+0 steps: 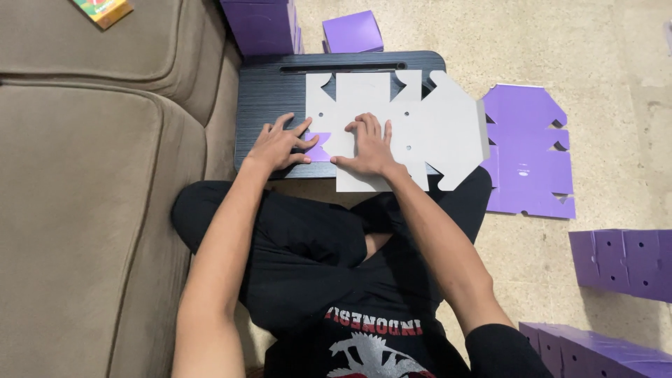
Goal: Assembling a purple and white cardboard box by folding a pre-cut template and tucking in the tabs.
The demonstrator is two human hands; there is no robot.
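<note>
A flat die-cut cardboard box blank (413,119), grey side up, lies on a dark lap desk (269,94). My right hand (369,145) presses flat on the blank's left panel, fingers spread. My left hand (278,143) rests at the blank's left edge and pinches a small flap (318,147) folded over so its purple side shows.
A beige sofa (84,196) fills the left. A flat purple blank (528,150) lies on the floor at right. Folded purple boxes sit at the top (352,31), at right (623,262) and bottom right (595,350). My crossed legs are under the desk.
</note>
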